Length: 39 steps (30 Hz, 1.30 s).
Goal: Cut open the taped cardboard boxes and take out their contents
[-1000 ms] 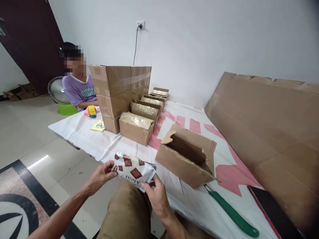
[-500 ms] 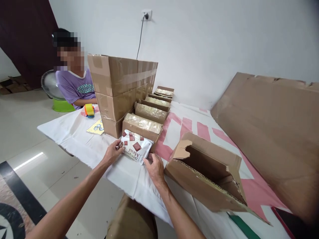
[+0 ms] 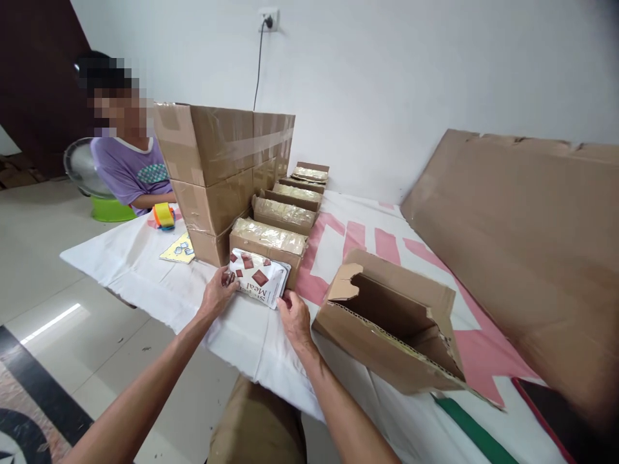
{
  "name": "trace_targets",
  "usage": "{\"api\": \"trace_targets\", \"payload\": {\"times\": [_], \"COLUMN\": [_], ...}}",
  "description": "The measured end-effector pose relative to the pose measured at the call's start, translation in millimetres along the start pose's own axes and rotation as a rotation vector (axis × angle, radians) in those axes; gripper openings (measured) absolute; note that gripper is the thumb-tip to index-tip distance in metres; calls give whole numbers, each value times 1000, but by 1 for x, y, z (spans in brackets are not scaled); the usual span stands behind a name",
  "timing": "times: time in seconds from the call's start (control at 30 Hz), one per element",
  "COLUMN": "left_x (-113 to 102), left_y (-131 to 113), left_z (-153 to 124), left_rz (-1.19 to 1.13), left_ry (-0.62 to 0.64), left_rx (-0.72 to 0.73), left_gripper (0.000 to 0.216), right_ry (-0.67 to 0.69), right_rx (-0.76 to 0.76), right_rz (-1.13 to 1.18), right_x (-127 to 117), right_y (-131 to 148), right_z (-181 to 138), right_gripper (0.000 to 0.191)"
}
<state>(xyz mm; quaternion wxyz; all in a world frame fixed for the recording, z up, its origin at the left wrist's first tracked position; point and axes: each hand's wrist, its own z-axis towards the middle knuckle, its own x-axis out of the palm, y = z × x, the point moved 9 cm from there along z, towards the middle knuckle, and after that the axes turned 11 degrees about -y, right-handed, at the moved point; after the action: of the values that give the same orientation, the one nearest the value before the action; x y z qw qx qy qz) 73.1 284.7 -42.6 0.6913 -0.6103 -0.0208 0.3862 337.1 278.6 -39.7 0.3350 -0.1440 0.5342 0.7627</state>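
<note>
Both hands are on a white pouch (image 3: 257, 280) with brown squares, set on edge on the cloth-covered tabletop (image 3: 145, 270) and leaning against the front of the nearest small box (image 3: 267, 247). Left hand (image 3: 218, 293): grip pinched on the pouch's left end, thumb and fingertips closed on it. Right hand (image 3: 293, 316): at the pouch's lower right corner, fingers curled, fingertips touching the edge; a full hold cannot be told. The small box is open-topped, filled with gold packets, first in a row of similar boxes (image 3: 290, 196) running back toward the wall. Left of the row, a stack of taped cartons (image 3: 217, 171). Right of the hands, an empty carton (image 3: 391, 322) tilted on its side, torn flap toward the viewer. Green strip (image 3: 471, 428) beneath its near corner. Large flat cardboard sheet (image 3: 522, 245) leaning at far right. Another person in a purple shirt (image 3: 128, 171) sits at the far left corner, tape dispenser (image 3: 164, 215) and yellow card (image 3: 178, 249) nearby.
</note>
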Motion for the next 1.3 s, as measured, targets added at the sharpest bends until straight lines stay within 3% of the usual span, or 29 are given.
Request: {"api": "trace_targets", "payload": {"times": [0.17,0.27,0.37,0.5,0.57,0.7,0.8,0.93,1.07,1.2,1.3], "left_x": [-20,-26,-9,25,37,57,73,88,97,101,101], "left_y": [-21,-59,-91,-129,-149,-183,-205,-225,-234,-235,-235], "left_z": [-54,-104,-151,-182,-183,-162,-143,-130,-130,-133,-135], "left_rz": [89,153,117,-44,-152,-343,-425,-494,-475,-480,-520], "left_ry": [-93,-186,-109,97,160,267,414,529,490,374,337], "left_rx": [156,523,712,664,610,520,472,365,262,195,153], "left_gripper": [64,57,52,54,57,69,68,72,74,73,76], "right_ry": [17,239,408,416,319,-59,-181,-167,-48,33,58], "right_rx": [-98,-322,-439,-390,-289,-45,-24,-191,-214,-71,44], "right_rz": [18,116,167,35,-4,-114,-164,-108,3,243,534], "right_x": [-31,-61,-118,-218,-266,-341,-351,-334,-322,-320,-314], "right_y": [16,43,52,26,-1,-62,-84,-75,-72,-91,-109], "right_z": [-42,-86,-120,-129,-124,-111,-100,-79,-56,-23,5], "right_gripper": [43,25,26,21,22,20,45,68,99,123,127]}}
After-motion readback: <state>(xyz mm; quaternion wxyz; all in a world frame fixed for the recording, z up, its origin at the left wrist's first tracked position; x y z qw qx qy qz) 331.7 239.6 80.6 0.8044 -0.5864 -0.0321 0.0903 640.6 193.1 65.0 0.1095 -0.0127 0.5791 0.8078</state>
